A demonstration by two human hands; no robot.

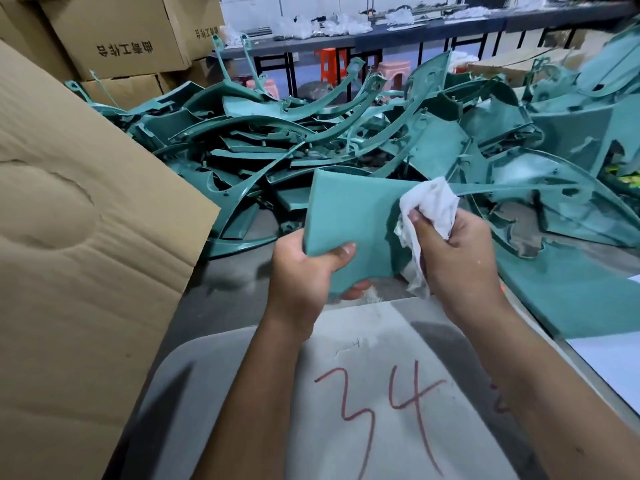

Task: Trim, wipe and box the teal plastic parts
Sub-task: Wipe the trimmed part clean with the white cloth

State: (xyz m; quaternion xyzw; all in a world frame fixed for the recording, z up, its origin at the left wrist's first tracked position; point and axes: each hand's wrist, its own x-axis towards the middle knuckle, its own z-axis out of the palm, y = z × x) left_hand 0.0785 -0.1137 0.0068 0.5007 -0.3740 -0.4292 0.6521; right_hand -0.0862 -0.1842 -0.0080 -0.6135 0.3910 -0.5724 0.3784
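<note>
While the left hand (304,271) grips the part (349,216) by its near corner, the right fingers (426,223) squeeze the rag (429,206) against its right edge, so the part's bare face lies left of them.

The light is bright and even, coming from above. Soft shadows of the arms fall on the grey table (221,299) near its front edge. The teal parts (311,143) have small glossy highlights. Wide-angle distortion bends the edges, and the far background is a little blurred.
</note>
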